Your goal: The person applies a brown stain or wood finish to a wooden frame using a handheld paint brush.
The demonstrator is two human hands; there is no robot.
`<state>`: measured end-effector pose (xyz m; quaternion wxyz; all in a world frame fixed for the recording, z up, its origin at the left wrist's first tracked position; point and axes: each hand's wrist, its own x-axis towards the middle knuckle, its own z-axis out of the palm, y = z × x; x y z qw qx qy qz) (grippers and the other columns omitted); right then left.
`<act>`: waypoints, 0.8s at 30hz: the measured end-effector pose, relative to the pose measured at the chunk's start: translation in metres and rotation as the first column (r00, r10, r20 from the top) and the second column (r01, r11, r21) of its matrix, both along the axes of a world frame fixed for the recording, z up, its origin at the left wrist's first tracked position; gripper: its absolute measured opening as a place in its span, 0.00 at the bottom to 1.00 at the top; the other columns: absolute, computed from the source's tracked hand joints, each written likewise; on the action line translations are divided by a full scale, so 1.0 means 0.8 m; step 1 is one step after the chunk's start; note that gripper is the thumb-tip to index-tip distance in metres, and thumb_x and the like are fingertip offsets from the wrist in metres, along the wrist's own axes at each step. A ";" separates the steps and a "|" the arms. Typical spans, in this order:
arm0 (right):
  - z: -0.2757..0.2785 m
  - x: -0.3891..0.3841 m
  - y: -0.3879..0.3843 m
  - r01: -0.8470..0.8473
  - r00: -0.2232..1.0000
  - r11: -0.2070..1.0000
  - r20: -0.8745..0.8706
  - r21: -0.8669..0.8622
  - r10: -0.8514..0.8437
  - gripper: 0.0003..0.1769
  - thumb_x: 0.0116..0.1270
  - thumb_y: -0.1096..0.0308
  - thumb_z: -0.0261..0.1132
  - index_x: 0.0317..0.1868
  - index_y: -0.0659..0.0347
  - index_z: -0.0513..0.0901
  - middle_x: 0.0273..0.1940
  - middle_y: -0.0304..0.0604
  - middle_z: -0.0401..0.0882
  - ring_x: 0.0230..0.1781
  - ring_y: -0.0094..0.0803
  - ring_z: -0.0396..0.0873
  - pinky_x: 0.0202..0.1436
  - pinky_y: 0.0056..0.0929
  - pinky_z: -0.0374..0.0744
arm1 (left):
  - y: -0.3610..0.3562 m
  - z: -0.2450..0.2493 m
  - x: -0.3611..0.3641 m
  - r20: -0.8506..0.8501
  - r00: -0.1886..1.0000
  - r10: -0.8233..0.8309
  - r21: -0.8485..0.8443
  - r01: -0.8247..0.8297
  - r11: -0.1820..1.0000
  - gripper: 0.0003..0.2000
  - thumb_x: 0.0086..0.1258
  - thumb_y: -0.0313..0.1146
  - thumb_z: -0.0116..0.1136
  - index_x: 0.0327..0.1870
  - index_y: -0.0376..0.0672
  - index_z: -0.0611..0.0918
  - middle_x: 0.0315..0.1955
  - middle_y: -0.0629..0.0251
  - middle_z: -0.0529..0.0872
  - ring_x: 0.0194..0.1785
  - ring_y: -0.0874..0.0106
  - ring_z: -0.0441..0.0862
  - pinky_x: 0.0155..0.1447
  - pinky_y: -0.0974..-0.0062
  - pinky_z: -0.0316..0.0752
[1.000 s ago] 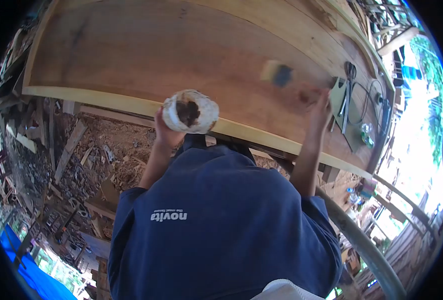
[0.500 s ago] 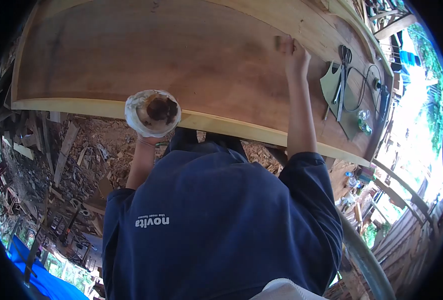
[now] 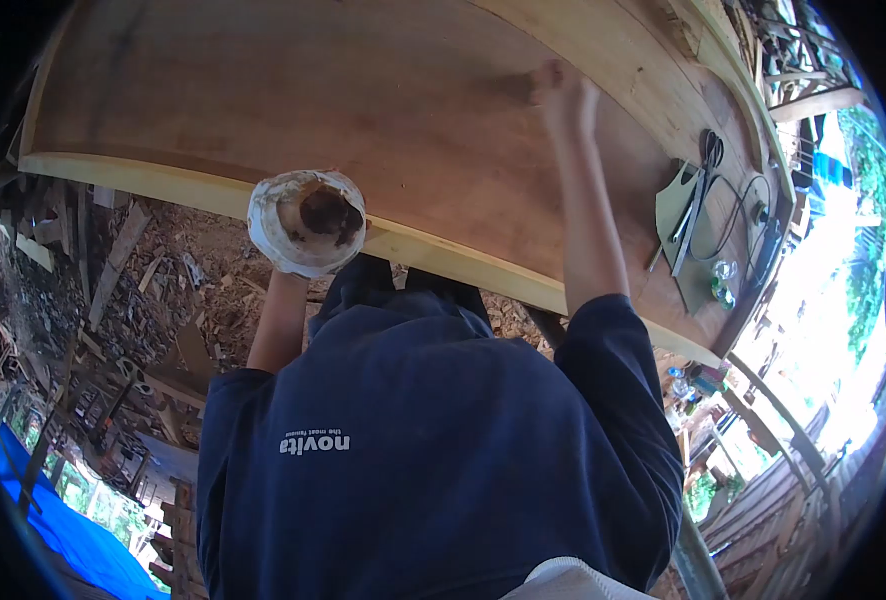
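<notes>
Over the near edge of the tabletop (image 3: 263,90), head view: left hand (image 3: 291,279) is supporting an off-white, stained container (image 3: 281,235). The container is hiding most of the fingers, so the exact grip isn't showing. Its open mouth is facing the camera, with dark brown matter (image 3: 331,216) sitting inside. It's hanging by the pale edge strip (image 3: 153,184); can't tell if it's touching.

Right hand (image 3: 566,97) is reaching well out over the brown surface, fingers looking curled. It's blurring; can't tell if it's pinching anything. A dark smudge (image 3: 511,88) is showing beside the fingertips, could be shadow or a thing.

Well right of that hand, a pale green cut-out piece (image 3: 674,203) is lying under or against some long metal tools (image 3: 694,222), with a clear-and-green item (image 3: 723,290) sitting just beside.

Doing this well, my read: container staying level and close to the edge, so nothing is spilling; right hand working with light, even pressure, wrist loose, sleeve clearing the surface, strokes stopping short of the tools.
</notes>
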<state>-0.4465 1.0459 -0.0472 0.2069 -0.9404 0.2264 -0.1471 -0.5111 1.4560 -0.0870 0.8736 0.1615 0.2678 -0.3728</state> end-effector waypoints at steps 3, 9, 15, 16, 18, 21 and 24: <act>0.044 0.020 0.074 -0.014 0.994 0.846 -0.081 0.533 0.068 0.24 0.77 0.53 0.54 0.33 0.64 0.85 0.23 0.43 0.82 0.25 0.27 0.83 0.29 0.30 0.79 | 0.003 -0.008 -0.001 0.106 0.994 -0.039 -0.029 0.042 0.999 0.33 0.68 0.59 0.53 0.68 0.47 0.69 0.51 0.43 0.80 0.51 0.49 0.83 0.46 0.49 0.86; 0.018 0.069 -0.002 0.023 0.999 0.996 -0.035 0.088 -0.020 0.22 0.75 0.53 0.56 0.36 0.64 0.85 0.27 0.48 0.84 0.32 0.38 0.85 0.36 0.35 0.81 | -0.003 0.000 0.008 0.208 0.978 0.012 -0.251 0.042 0.967 0.34 0.70 0.59 0.50 0.67 0.40 0.69 0.49 0.45 0.81 0.50 0.56 0.83 0.49 0.60 0.84; 0.041 0.081 0.121 -0.011 0.970 0.845 -0.198 0.535 0.138 0.19 0.73 0.56 0.58 0.38 0.65 0.84 0.32 0.56 0.85 0.31 0.49 0.84 0.35 0.39 0.81 | 0.004 -0.053 -0.003 0.089 0.996 -0.023 0.084 0.015 0.996 0.26 0.75 0.47 0.51 0.68 0.39 0.68 0.43 0.53 0.82 0.43 0.65 0.83 0.45 0.68 0.85; 0.046 0.084 0.113 -0.068 0.994 0.794 -0.023 0.604 0.103 0.20 0.74 0.56 0.58 0.38 0.66 0.84 0.31 0.56 0.85 0.29 0.47 0.84 0.33 0.37 0.81 | 0.006 -0.040 -0.001 0.130 0.991 -0.018 0.048 0.012 0.999 0.29 0.74 0.52 0.50 0.69 0.41 0.68 0.47 0.51 0.82 0.48 0.62 0.83 0.48 0.66 0.84; 0.056 0.087 0.101 -0.152 0.986 0.738 0.148 0.657 0.071 0.20 0.74 0.56 0.57 0.37 0.66 0.85 0.30 0.56 0.85 0.27 0.45 0.84 0.32 0.36 0.80 | 0.013 -0.040 0.001 0.107 0.994 -0.007 -0.007 0.008 1.000 0.31 0.73 0.54 0.50 0.69 0.42 0.67 0.49 0.49 0.81 0.50 0.60 0.82 0.50 0.65 0.84; 0.047 0.083 0.095 -0.070 0.997 0.992 -0.007 0.107 0.071 0.23 0.76 0.55 0.54 0.36 0.66 0.85 0.25 0.51 0.83 0.26 0.37 0.85 0.31 0.33 0.80 | 0.014 -0.039 0.001 0.085 0.996 0.004 -0.067 0.001 0.998 0.33 0.71 0.58 0.50 0.70 0.44 0.67 0.53 0.47 0.79 0.54 0.56 0.81 0.53 0.62 0.83; -0.006 0.081 0.146 -0.099 0.983 0.976 -0.136 0.194 0.127 0.22 0.77 0.56 0.54 0.33 0.65 0.85 0.23 0.50 0.82 0.25 0.34 0.85 0.31 0.32 0.79 | 0.018 -0.055 0.003 0.122 0.992 -0.018 -0.152 0.037 0.988 0.37 0.70 0.61 0.46 0.71 0.42 0.66 0.59 0.50 0.76 0.61 0.56 0.77 0.63 0.59 0.75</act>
